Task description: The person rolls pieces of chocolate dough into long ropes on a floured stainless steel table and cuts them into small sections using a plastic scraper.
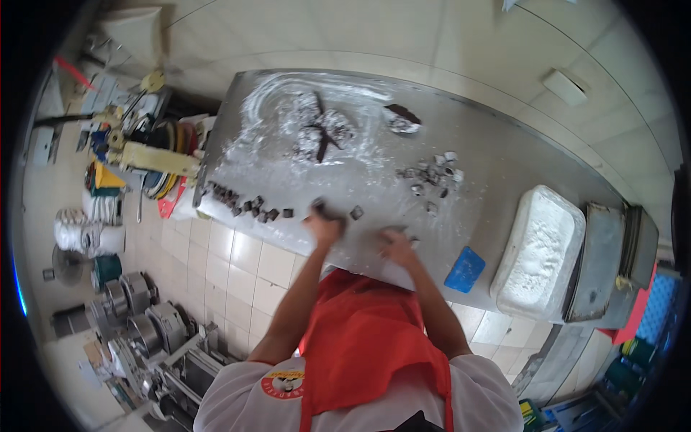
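Observation:
My left hand (324, 226) is over the near part of the metal table, its fingers closed around a dark dough-like piece (319, 205); motion smears the fingertips. To its right, a small dark square piece (357, 212) lies on the tabletop. Further right is my right hand (394, 245), low over the surface and blurred, so its grip does not show. A small dark piece (414, 242) is beside its fingers. Left of my left hand, several dark cubes (253, 206) form a loose row along the near edge. Several flour-dusted pieces (430, 174) lie scattered beyond my right hand.
Large dark lumps (322, 129) rest in spread flour at the far left of the metal table (497, 155). One more lump (402, 119) lies at the back. On the right are a blue scraper (466, 269), a white tub of flour (538, 248) and metal trays (597, 259).

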`<state>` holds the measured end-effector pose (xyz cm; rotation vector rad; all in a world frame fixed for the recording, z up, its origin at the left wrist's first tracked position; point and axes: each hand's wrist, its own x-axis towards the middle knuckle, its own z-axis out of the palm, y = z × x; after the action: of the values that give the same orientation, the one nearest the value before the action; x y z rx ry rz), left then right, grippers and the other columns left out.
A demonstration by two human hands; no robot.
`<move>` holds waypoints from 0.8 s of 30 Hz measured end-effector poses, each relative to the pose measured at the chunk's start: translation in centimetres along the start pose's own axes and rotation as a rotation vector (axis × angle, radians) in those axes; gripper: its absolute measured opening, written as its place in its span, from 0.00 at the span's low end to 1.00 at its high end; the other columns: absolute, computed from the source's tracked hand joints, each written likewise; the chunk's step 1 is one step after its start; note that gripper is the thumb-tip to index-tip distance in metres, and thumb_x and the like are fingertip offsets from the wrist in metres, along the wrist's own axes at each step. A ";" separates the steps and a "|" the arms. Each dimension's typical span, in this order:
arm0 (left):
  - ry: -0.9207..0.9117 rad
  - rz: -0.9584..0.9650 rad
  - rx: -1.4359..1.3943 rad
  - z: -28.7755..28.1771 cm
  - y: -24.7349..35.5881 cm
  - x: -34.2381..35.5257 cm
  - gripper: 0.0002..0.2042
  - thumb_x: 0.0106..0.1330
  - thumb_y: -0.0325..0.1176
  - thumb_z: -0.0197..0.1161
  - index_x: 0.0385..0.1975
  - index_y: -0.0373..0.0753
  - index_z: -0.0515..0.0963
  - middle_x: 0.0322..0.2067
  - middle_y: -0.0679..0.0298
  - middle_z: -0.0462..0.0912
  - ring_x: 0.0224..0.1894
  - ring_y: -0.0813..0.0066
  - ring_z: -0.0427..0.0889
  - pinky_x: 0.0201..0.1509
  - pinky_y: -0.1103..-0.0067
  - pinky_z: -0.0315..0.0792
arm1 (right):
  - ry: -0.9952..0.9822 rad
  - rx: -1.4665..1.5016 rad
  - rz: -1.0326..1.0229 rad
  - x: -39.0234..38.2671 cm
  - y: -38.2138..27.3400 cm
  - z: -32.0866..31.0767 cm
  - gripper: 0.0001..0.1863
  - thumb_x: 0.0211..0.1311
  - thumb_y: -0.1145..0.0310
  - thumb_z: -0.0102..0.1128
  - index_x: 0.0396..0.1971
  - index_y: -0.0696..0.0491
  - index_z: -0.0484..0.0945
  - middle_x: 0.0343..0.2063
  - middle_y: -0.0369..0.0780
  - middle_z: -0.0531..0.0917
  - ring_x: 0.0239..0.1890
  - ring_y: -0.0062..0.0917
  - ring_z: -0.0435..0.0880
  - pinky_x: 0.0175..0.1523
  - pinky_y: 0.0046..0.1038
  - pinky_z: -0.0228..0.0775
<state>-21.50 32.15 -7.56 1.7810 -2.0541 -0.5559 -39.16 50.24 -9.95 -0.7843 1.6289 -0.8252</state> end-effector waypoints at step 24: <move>-0.389 0.259 0.304 -22.7 -30.6 30.9 0.44 0.48 0.27 0.70 0.70 0.60 0.61 0.65 0.41 0.58 0.63 0.38 0.63 0.65 0.57 0.67 | -0.309 0.606 0.384 17.2 -22.5 36.7 0.26 0.65 0.65 0.62 0.63 0.49 0.70 0.40 0.41 0.85 0.34 0.25 0.86 0.40 0.30 0.80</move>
<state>11.83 -3.55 -3.37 1.6156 -2.7140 -0.5714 -4.74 19.42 -5.95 -0.1488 1.1103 -0.8077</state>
